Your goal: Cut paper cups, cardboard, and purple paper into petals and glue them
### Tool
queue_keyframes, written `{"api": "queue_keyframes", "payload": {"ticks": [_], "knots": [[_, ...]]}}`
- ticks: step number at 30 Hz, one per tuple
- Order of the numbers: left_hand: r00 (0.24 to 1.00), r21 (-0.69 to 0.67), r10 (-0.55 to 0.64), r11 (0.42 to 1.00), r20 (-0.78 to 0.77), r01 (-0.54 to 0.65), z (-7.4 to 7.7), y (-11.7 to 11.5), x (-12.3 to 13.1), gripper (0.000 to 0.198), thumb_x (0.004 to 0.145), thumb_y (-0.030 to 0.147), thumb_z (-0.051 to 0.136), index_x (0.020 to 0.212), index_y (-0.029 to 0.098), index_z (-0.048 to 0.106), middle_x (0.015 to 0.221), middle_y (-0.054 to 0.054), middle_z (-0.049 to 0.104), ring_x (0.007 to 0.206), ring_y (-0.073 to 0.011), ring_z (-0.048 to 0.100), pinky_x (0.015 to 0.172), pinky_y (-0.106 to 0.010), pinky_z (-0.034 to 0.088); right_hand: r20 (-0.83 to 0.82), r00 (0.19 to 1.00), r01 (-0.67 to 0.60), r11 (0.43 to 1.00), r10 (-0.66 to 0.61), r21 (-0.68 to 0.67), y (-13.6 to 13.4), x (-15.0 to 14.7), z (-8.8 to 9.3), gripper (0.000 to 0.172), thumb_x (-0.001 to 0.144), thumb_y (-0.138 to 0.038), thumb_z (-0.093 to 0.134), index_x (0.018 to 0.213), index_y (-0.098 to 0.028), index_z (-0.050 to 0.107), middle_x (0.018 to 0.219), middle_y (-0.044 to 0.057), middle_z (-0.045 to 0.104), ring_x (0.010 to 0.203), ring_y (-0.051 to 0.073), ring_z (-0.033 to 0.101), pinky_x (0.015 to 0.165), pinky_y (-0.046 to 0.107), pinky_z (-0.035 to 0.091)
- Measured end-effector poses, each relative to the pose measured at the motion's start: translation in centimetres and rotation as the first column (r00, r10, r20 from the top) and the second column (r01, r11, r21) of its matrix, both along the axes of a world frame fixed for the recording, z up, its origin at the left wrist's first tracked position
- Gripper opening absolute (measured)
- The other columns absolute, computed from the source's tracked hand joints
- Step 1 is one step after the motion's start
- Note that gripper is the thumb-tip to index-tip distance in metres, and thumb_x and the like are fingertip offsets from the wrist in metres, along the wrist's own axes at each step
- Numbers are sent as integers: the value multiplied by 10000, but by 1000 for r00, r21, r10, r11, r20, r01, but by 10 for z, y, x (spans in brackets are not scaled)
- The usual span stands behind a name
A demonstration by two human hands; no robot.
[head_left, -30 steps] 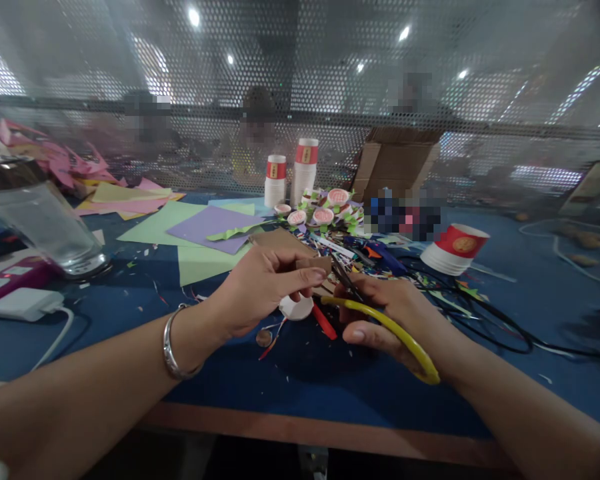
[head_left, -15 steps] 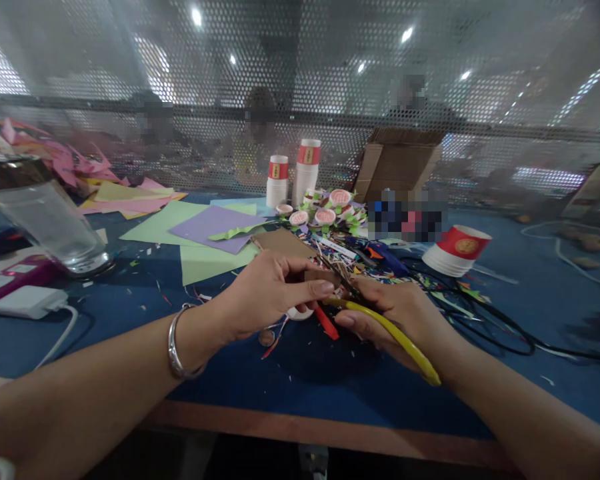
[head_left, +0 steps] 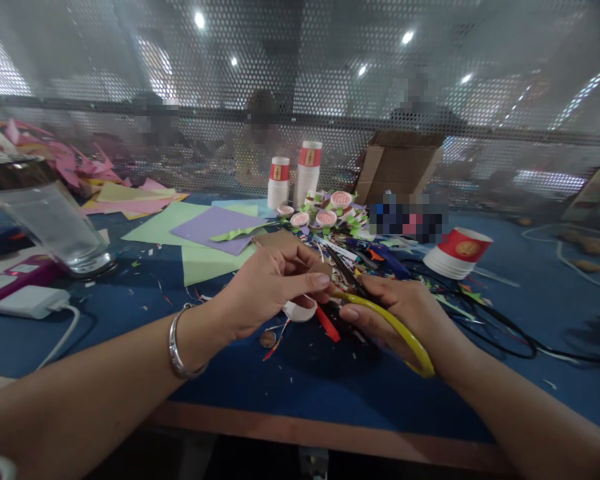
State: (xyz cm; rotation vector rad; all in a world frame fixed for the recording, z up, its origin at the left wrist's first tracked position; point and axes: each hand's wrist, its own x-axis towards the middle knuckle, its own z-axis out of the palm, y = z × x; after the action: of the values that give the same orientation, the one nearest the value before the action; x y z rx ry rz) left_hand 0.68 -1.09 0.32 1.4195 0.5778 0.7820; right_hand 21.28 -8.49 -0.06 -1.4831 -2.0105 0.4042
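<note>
My left hand (head_left: 265, 287), with a silver bangle on its wrist, pinches a small brown piece of card (head_left: 321, 269) between thumb and fingers. My right hand (head_left: 400, 313) is closed round yellow-handled scissors (head_left: 380, 317), whose dark blades point up and left at the card's edge. Both hands hover just above the blue table (head_left: 300, 380). Under them lie a small white paper ring (head_left: 300, 310) and a red strip (head_left: 327, 323) among paper scraps.
A glass jar (head_left: 50, 220), a white charger (head_left: 30, 301) and a cable sit at the left. Coloured paper sheets (head_left: 200, 230), stacked red-and-white paper cups (head_left: 306, 172), a toppled cup stack (head_left: 455, 252) and black cables (head_left: 495, 327) lie beyond. A perforated screen (head_left: 300, 93) stands behind, with people past it.
My left hand has turned the brown card slightly and drawn closer to the scissors. The blades have shifted against the card's edge. Both hands stay in about the same place.
</note>
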Motion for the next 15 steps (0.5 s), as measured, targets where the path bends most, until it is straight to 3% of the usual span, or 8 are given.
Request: {"api": "queue_keyframes", "payload": {"ticks": [4, 9, 15], "knots": [[1000, -32, 2, 999, 3, -2, 0, -1, 0, 221, 800, 242, 821, 848, 143, 630, 791, -26, 747, 723, -123, 706, 641, -223, 536, -4, 997, -73, 997, 73, 4, 3, 3, -4, 573, 881, -759, 543, 774, -208, 654, 611, -1, 626, 568, 157, 612, 499, 241, 425], [1000, -41, 1, 999, 2, -1, 0, -2, 0, 218, 804, 252, 823, 864, 141, 645, 822, -44, 760, 739, -137, 721, 624, -224, 524, 3, 988, -156, 987, 156, 49, 6, 9, -6, 698, 829, -859, 502, 883, -191, 697, 768, 41, 709, 665, 182, 646, 568, 264, 461], [1000, -23, -1, 1000, 11, 2, -1, 0, 0, 176, 826, 233, 802, 859, 139, 656, 804, -35, 749, 742, -130, 717, 597, -203, 507, 29, 984, -176, 983, 175, 45, 5, 9, -6, 728, 808, -887, 492, 857, -187, 686, 761, 49, 698, 636, 177, 631, 563, 276, 454]]}}
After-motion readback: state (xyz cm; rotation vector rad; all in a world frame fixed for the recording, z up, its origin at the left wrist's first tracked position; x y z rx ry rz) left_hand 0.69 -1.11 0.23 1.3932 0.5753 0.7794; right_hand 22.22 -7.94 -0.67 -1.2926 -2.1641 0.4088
